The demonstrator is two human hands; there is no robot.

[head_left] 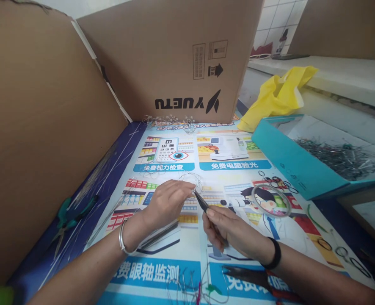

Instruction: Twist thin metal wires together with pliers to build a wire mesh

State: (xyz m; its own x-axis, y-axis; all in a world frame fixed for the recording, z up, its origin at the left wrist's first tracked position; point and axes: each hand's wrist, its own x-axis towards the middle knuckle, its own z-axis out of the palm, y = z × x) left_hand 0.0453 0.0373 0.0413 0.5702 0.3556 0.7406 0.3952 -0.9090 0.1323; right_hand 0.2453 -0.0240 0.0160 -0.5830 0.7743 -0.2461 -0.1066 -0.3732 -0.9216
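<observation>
Thumb and fingertips of my left hand point(166, 199) pinch a thin wire point(197, 178), whose fine loops stick out just beyond the fingers. My right hand point(235, 228) is wrapped round dark needle-nose pliers point(201, 201). Their narrow tip meets the wire right beside my left fingertips. The exact spot where the jaws grip is too small to make out. Beneath both hands lies a printed poster sheet point(190, 233). Close to my left wrist, a bundle of thin metal rods point(158, 235) rests on the sheet, partly covered by the hand.
Cardboard panels point(143, 55) wall off the left and back. A teal box point(289, 156) of tangled wire pieces point(340, 159) stands right, near a yellow bag point(276, 97). Teal-handled pliers point(62, 220), red-handled cutters point(254, 275), a clear ring point(287, 199) and bent wires point(190, 288) lie around.
</observation>
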